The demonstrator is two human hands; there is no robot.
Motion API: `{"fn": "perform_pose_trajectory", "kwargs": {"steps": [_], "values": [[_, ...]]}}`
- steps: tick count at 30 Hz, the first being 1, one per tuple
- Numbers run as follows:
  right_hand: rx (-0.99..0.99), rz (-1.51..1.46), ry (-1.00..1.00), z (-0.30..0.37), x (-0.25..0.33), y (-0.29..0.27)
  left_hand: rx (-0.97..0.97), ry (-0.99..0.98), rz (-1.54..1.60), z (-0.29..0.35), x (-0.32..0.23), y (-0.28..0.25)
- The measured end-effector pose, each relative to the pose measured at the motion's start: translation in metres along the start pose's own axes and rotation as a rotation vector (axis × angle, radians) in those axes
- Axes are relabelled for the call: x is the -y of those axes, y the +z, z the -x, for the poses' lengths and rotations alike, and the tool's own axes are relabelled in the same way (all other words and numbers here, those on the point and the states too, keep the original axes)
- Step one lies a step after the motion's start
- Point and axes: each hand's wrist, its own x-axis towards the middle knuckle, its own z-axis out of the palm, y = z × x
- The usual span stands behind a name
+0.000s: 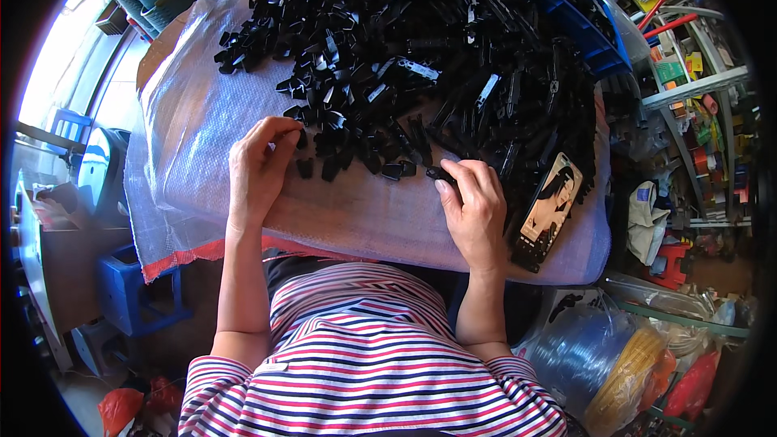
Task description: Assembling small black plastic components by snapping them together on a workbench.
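Observation:
A large heap of small black plastic parts [388, 57] covers the far half of a work surface draped with a pale woven sack sheet [210, 146]. At the heap's near left edge, my left hand [257, 168] is closed in a pinch on a small black plastic part [302, 139], mostly hidden by the fingertips. My right hand [476, 214] pinches another black plastic part [435, 173] between thumb and forefinger, just short of the heap. Several loose pieces lie between the two hands. To the right of my right hand rests a phone [547, 212] with a lit screen.
A blue plastic crate [566, 12] borders the heap at the far right. Crowded shelving [696, 81] stands to the right. A blue stool [139, 295] is at the lower left, and wrapped coils of clear and yellow tubing [595, 364] sit at the lower right.

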Motion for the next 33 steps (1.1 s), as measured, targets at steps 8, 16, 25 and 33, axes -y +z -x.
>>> {"fn": "perform_pose_trajectory", "kwargs": {"steps": [8,16,25,33], "values": [[-0.012,0.004,0.009,0.0015,-0.0005,0.0013,-0.003,0.002,-0.014,0.0004,0.0004,-0.0001],[-0.009,-0.005,0.011,0.0006,0.0002,0.0002,0.006,-0.004,0.007,0.0003,0.0013,-0.0003],[-0.008,0.0,0.009,0.0011,0.0003,0.0007,-0.002,0.011,-0.015,0.0003,0.0004,-0.0004],[-0.011,0.002,0.013,0.0011,-0.0001,0.0009,-0.002,0.019,-0.007,0.0003,0.0021,0.0]]}}
